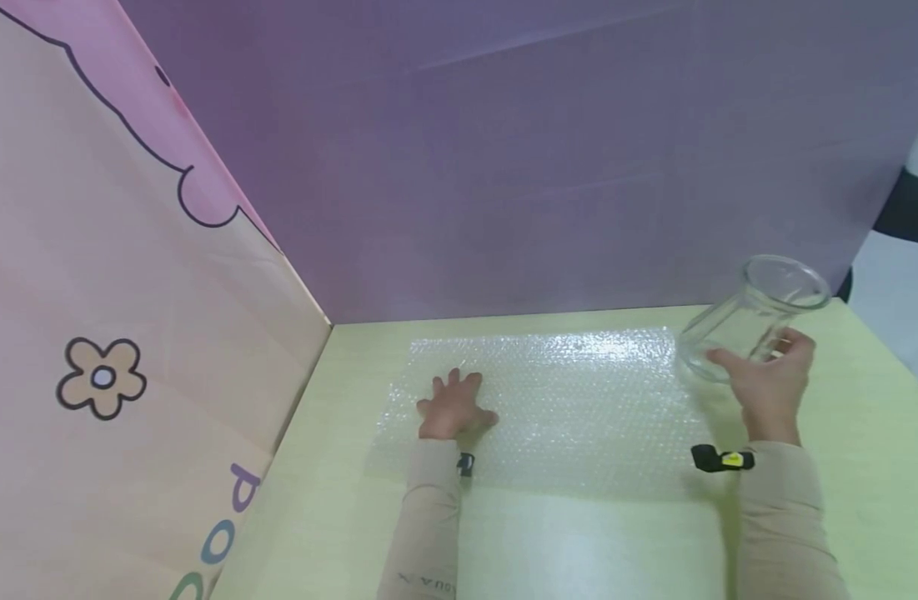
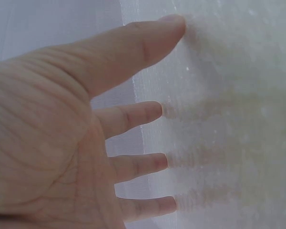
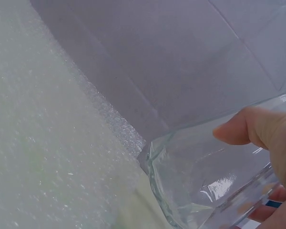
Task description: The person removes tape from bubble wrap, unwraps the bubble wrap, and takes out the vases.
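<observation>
A clear glass vase (image 1: 736, 329) with a flared rim leans to the right, its base near the right edge of the bubble wrap (image 1: 579, 417). My right hand (image 1: 774, 379) grips its side, the thumb on one face and the fingers round the other. In the right wrist view the vase's thick base (image 3: 155, 176) is close to the wrap's edge. The bubble wrap lies flat across the table. My left hand (image 1: 453, 406) rests on its left part with fingers spread; in the left wrist view the fingertips (image 2: 155, 109) touch the sheet.
The pale yellow-green table (image 1: 579, 550) carries the wrap. A purple backdrop (image 1: 541, 183) rises behind the table. A printed panel (image 1: 128, 275) with a flower stands along the left side, and a white and black shape (image 1: 909, 258) shows at the right.
</observation>
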### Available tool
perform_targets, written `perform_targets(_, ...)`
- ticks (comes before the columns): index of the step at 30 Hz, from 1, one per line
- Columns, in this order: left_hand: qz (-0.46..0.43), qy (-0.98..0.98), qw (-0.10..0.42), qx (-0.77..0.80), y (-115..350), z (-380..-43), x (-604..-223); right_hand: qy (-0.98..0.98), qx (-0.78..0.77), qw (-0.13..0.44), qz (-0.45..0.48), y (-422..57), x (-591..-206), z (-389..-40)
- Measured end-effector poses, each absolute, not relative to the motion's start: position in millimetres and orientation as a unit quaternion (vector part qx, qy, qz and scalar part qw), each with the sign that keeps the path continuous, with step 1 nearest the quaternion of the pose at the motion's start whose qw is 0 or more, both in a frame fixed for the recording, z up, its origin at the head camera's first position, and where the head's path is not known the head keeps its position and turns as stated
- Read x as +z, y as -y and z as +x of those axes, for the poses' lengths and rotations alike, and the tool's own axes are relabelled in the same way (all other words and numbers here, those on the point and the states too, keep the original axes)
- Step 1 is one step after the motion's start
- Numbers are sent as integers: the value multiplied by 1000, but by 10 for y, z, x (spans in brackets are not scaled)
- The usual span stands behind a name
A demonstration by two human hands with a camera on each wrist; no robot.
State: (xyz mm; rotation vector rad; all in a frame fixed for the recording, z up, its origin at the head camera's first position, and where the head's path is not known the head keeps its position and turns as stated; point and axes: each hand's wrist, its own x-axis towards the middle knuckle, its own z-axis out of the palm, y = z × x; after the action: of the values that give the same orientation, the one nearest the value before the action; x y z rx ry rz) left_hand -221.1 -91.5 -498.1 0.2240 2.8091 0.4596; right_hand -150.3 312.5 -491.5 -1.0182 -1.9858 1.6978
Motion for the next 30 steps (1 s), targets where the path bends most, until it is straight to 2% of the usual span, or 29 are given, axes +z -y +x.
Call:
perform_targets(15,76,-973,145,163,916,-2203,-4963,683,589,183,-392,-3203,-4918,-1468)
perform_targets(30,79,-972,140,172,906,-2183,-4942,673,597,167,-403,-3227,-4955,-1470)
